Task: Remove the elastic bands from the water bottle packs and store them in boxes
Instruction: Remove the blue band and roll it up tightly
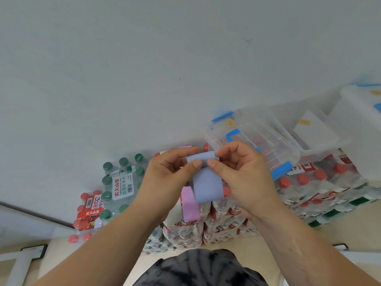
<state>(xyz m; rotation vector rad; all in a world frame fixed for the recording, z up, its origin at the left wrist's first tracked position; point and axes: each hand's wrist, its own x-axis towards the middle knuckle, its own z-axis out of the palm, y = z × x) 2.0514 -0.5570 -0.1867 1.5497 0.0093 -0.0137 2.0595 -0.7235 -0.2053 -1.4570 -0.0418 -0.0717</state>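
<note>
Shrink-wrapped water bottle packs (224,226) are stacked on the floor (55,246) against the wall (185,69), with clear boxes (315,133) set on the right-hand stack. Above the middle pack, where a pink band (188,205) is wrapped, a blue-grey elastic band (208,188) is pinched at its top fold in the grip of both left hand (165,178) and right hand (245,176), its length hung downward. The nearest box (253,139) lies up and right of it, closer to the right hand.

Left hand (168,174), right hand (240,172) close together, pinching.
</note>
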